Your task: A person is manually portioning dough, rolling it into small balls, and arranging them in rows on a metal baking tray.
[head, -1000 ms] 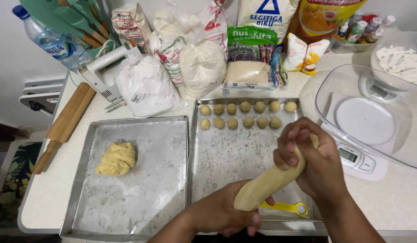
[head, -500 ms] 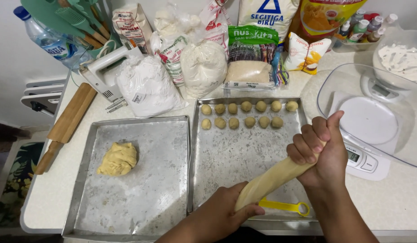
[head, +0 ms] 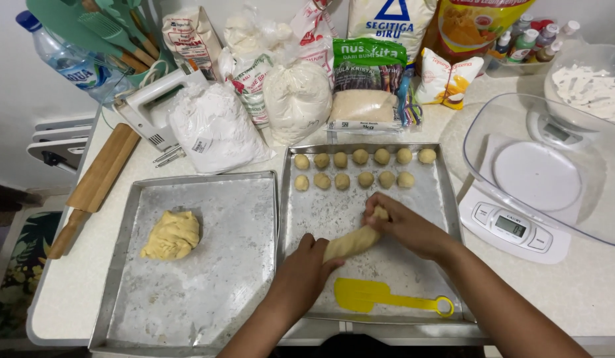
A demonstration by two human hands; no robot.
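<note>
A pale dough log [head: 351, 242] lies low over the right metal tray [head: 446, 199], held at both ends. My left hand [head: 304, 275] grips its lower left end. My right hand [head: 400, 225] pinches its upper right end. Two rows of several small dough balls [head: 364, 168] sit at the far side of that tray. A yellow plastic scraper [head: 380, 298] rests on the tray near its front edge, just below my hands. On the left metal tray [head: 234, 265] sits a lump of yellow dough [head: 171, 235].
A clear bowl [head: 553, 166] sits on a white kitchen scale [head: 513, 229] at the right. Bags of flour and sugar [head: 297, 99] line the back. A wooden rolling pin [head: 95, 189], a hand mixer [head: 158, 109] and a water bottle [head: 68, 59] are at the left.
Both hands have lowered the dough log from up in the air down to the right tray. My right hand moved left and down along it.
</note>
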